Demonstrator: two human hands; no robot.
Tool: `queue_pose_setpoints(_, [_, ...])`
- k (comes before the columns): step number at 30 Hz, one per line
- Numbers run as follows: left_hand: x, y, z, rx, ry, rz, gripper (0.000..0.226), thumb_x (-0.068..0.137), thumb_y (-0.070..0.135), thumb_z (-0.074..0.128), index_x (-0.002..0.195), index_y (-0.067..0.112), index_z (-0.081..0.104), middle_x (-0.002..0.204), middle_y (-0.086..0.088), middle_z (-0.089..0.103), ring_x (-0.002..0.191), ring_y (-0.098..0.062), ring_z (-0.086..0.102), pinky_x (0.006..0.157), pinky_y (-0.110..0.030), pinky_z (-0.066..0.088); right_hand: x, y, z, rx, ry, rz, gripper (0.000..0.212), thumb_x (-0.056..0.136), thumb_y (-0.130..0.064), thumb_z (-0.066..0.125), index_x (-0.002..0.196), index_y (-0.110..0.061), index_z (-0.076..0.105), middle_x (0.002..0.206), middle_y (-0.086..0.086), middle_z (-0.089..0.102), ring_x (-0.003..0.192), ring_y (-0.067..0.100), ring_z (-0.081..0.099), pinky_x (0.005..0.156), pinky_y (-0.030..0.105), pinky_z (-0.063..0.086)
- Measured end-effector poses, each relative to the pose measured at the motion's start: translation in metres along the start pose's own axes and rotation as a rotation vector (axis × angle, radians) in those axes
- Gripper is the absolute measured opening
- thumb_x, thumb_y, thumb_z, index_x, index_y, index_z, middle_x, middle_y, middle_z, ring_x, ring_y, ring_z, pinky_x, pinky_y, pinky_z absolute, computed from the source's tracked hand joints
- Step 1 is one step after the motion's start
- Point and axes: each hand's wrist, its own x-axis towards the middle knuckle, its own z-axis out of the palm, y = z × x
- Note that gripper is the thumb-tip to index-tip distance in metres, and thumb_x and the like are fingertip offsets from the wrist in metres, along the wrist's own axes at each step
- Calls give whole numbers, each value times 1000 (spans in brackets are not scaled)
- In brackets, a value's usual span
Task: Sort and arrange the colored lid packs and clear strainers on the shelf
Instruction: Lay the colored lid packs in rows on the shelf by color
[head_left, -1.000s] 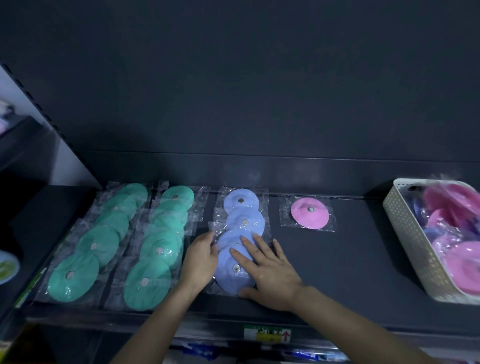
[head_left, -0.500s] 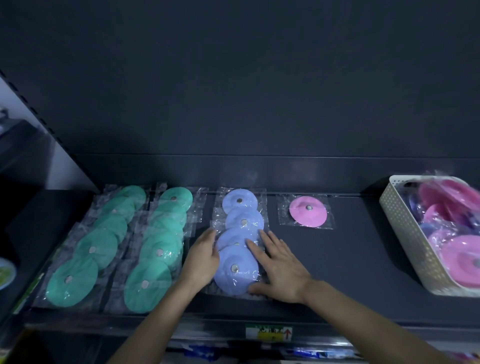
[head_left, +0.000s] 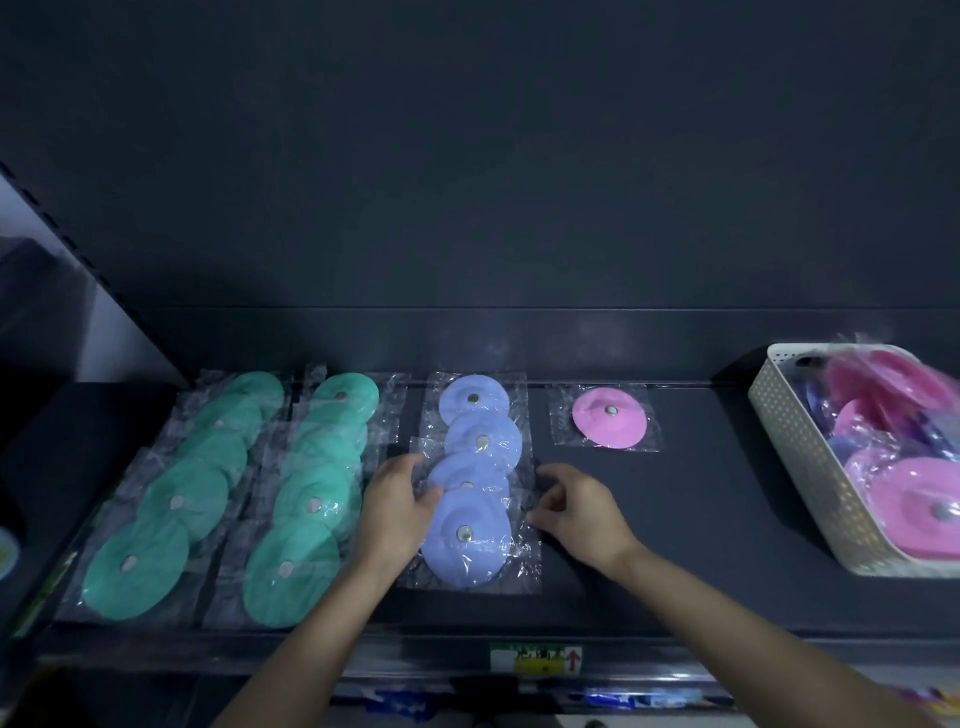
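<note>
Several blue lid packs (head_left: 480, 439) lie in an overlapping row on the dark shelf (head_left: 675, 525). The front blue pack (head_left: 467, 543) sits between my hands. My left hand (head_left: 392, 506) holds its left edge with fingers curled onto the wrapper. My right hand (head_left: 579, 512) pinches the clear wrapper at its right edge. To the left run two rows of green lid packs (head_left: 176, 501) (head_left: 311, 501). A single pink lid pack (head_left: 610, 415) lies at the back, right of the blue row. I see no clear strainers.
A white perforated basket (head_left: 795, 467) at the right holds several pink and purple lid packs. The dark back wall rises behind the shelf. A price label (head_left: 537, 659) is on the shelf's front edge, and bare shelf lies between the blue row and the basket.
My right hand slid off the top of the front blue pack to its right edge and its fingers curled. The left hand stayed at the left edge.
</note>
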Motion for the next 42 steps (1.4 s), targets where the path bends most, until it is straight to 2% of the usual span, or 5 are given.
queue_pose_setpoints(11, [2, -4, -1, -71, -102, -74, 39, 80, -3, 63, 118, 3, 60, 115, -11, 65, 105, -25, 62, 90, -30, 48, 15, -4, 10, 207, 41, 127, 9, 80, -21, 73, 80, -19, 65, 70, 3, 67, 61, 12, 59, 63, 28, 49])
queue_pose_setpoints(16, [1, 2, -5, -96, -97, -113, 27, 76, -8, 63, 97, 9, 63, 83, -1, 58, 80, -17, 53, 82, -34, 51, 22, -16, 15, 169, 82, 145, 15, 80, -13, 67, 65, -9, 65, 57, -1, 60, 54, 13, 52, 57, 24, 45])
queue_pose_setpoints(20, [0, -2, -5, -64, -98, -124, 11, 76, -6, 64, 85, -1, 62, 69, 6, 54, 76, -16, 49, 78, -31, 48, 23, -17, 12, 125, 142, 147, 17, 79, -6, 59, 65, -11, 67, 54, -6, 60, 49, 6, 48, 45, 13, 38])
queue_pose_setpoints(33, [4, 1, -9, 70, -112, 40, 40, 79, 9, 71, 117, 2, 60, 117, -12, 60, 107, -26, 55, 84, -20, 35, 18, -11, 10, 74, 149, 125, 11, 79, -11, 67, 69, -9, 63, 58, -7, 58, 52, 4, 48, 44, 10, 35])
queue_pose_setpoints(42, [10, 43, -6, 116, -134, 276, 46, 84, 14, 65, 127, 5, 54, 135, -6, 48, 119, -21, 49, 92, -15, 29, -2, 2, -50, -219, 276, 19, 7, 82, -20, 66, 88, -15, 67, 90, 1, 65, 84, 19, 59, 70, 26, 43])
